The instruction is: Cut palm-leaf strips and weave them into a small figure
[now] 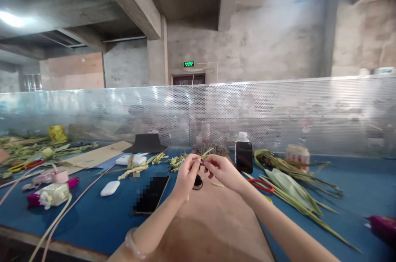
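My left hand [186, 173] and my right hand [223, 171] meet above a brown cardboard sheet [213, 220] on the blue table [93, 220]. Both pinch a thin green leaf strip [206, 153] between thumb and fingertips, and its free end sticks up and to the right. A small dark round object [197, 182] lies on the cardboard just below my hands. Red-handled scissors [261, 185] rest right of my right wrist.
A phone [151, 194] lies flat at my left, another phone [243, 156] stands upright behind my hands. Long green leaves [293, 192] spread at right, leaf scraps [27, 150] at far left. White earbud case [110, 188], small toys and cables at left. A perforated metal screen [278, 113] borders the table's far edge.
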Motion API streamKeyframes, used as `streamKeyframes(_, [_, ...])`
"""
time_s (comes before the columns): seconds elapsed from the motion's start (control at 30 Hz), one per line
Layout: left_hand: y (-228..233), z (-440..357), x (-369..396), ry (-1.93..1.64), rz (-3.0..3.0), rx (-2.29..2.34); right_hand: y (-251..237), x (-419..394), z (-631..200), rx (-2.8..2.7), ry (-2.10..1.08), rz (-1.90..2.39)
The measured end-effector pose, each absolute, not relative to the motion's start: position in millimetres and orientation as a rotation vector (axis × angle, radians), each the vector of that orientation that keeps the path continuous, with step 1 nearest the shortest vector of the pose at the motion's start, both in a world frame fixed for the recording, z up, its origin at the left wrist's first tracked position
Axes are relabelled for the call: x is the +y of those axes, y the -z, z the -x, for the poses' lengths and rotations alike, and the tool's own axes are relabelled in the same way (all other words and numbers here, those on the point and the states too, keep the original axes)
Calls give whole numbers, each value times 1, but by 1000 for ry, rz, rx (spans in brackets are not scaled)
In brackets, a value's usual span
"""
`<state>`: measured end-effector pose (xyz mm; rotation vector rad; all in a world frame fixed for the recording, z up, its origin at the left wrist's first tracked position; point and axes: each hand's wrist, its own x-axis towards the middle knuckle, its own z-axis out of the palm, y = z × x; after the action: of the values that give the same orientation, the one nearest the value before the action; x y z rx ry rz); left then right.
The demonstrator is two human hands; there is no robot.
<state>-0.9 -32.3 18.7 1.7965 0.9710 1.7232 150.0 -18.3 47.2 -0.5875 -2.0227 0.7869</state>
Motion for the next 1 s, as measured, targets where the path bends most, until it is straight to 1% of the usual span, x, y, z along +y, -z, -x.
streamKeyframes(0.1, [-20, 0, -33, -1727, -1771, 963, -40, -15, -148, -2021, -620, 603])
streamKeyframes(0.3, [-20, 1, -31, -1730, -1800, 976, -35, -20, -145, -2036, -8, 703])
streamKeyframes(0.6, [-13, 6, -21, -1744, -2051, 1206, -26, -19, -145, -2131, 705, 815])
streamKeyframes(0.8, [-16, 9, -24, -1585, -2359, 1445, -31, -19, -151, -2179, 943, 772])
streamKeyframes(1.0, [-17, 12, -23, -1435, -2581, 1544, -38, -18, -159, -2232, 1028, 704])
